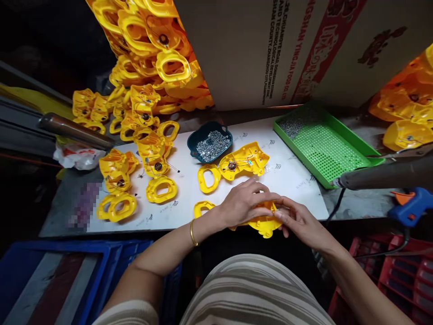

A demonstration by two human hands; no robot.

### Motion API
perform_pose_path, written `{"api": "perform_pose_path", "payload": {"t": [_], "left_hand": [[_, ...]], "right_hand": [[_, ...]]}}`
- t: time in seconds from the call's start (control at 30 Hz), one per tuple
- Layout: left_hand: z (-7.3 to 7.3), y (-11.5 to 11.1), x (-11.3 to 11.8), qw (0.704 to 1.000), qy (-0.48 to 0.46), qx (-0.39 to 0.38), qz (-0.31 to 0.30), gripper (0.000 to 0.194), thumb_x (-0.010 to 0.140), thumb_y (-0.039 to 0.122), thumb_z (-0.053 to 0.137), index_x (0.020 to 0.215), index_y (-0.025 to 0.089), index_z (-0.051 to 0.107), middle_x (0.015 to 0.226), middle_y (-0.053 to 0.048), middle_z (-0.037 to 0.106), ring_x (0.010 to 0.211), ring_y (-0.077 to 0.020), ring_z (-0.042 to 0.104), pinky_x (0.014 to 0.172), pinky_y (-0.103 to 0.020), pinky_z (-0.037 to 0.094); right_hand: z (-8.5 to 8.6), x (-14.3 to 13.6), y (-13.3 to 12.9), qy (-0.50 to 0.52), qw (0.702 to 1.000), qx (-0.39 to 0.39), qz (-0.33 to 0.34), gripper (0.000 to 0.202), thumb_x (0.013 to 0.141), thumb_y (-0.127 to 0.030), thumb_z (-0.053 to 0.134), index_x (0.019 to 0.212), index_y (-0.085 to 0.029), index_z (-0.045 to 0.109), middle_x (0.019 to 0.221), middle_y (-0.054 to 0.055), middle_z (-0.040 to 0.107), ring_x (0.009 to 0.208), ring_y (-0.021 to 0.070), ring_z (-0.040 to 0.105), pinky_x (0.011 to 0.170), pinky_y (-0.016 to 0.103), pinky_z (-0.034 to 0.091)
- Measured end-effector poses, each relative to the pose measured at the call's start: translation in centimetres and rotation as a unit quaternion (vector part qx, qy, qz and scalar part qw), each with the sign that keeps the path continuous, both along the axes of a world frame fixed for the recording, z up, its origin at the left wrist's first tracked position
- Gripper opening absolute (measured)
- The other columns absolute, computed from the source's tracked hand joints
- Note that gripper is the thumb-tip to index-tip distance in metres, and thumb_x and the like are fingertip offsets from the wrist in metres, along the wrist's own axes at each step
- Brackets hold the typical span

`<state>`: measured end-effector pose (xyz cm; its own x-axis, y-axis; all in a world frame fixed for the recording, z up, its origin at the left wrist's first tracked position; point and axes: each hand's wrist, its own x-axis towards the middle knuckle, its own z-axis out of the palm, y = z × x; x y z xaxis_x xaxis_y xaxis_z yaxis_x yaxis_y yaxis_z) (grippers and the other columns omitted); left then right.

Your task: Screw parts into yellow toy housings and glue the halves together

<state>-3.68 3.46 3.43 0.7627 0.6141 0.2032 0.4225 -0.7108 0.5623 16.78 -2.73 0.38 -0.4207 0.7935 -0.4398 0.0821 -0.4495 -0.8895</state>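
At the table's front edge, my left hand (244, 203) is bent over a yellow plastic shell (265, 225), its fingers curled onto the upper side. My right hand (297, 221) pinches the right end of the same shell between thumb and fingers. The shell's ring-shaped end (204, 207) shows left of my left wrist. Just behind my hands lies another yellow shell (248, 160) with a round dark part and thin wires inside, its ring handle (208, 178) to the left. A dark teal bowl (192, 143) of small metal screws (213, 145) stands behind that.
Yellow shells (155, 153) are heaped at the left and back left. A green perforated tray (333, 144) lies at the right, near a blue glue gun (411, 210). Behind stands a large carton (243, 54). Blue crates (135, 248) and red crates (399, 266) are below the table.
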Motion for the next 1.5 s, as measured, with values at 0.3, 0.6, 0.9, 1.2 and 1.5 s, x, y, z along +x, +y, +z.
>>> {"api": "perform_pose_path", "payload": {"t": [0.3,0.6,0.9,1.2,1.5], "left_hand": [[-2.3,1.3,0.6,0.995,0.009,0.100,-0.007,0.041,0.093,0.051,0.051,0.111,0.017,0.067,0.096,-0.007,0.072,0.085,-0.0188,0.056,0.076,-0.031,0.046],[-0.7,1.7,-4.8,0.933,-0.001,0.206,0.295,0.019,0.093,0.031,0.059,0.107,0.022,0.068,0.107,-0.007,0.067,0.101,-0.0226,0.054,0.088,-0.039,0.046],[-2.0,3.0,-7.5,0.910,0.080,0.148,0.380,0.016,0.090,0.031,0.062,0.099,0.024,0.072,0.114,-0.006,0.064,0.108,-0.0260,0.049,0.087,-0.040,0.043],[-2.4,2.7,-7.8,0.915,0.071,0.136,0.372,0.012,0.090,0.027,0.061,0.093,0.024,0.072,0.117,-0.006,0.065,0.112,-0.0274,0.048,0.089,-0.043,0.042],[-1.9,2.6,-7.4,0.913,0.075,0.143,0.374,0.016,0.088,0.029,0.063,0.101,0.025,0.071,0.125,-0.008,0.062,0.117,-0.0303,0.047,0.090,-0.047,0.040]], "right_hand": [[-0.2,0.2,1.3,-0.027,1.000,-0.006,0.000,0.062,0.085,-0.061,0.056,0.123,-0.013,0.051,0.072,-0.001,0.059,0.052,0.0080,0.051,0.053,0.024,0.044],[3.6,1.3,4.7,-0.250,0.926,0.280,-0.049,0.035,0.088,-0.048,0.058,0.105,-0.021,0.071,0.098,0.009,0.070,0.067,0.0150,0.061,0.053,0.028,0.046],[4.8,-6.8,13.2,-0.465,0.786,0.392,0.112,0.020,0.090,-0.027,0.056,0.101,-0.024,0.072,0.100,0.007,0.068,0.086,0.0206,0.062,0.055,0.028,0.028],[4.5,-7.6,14.3,-0.498,0.769,0.375,0.142,0.021,0.087,-0.025,0.053,0.088,-0.022,0.074,0.093,0.006,0.071,0.075,0.0181,0.058,0.053,0.029,0.023],[4.5,-5.9,13.3,-0.510,0.777,0.360,0.082,0.020,0.086,-0.026,0.051,0.092,-0.021,0.069,0.093,0.005,0.072,0.074,0.0185,0.059,0.053,0.030,0.024]]}}
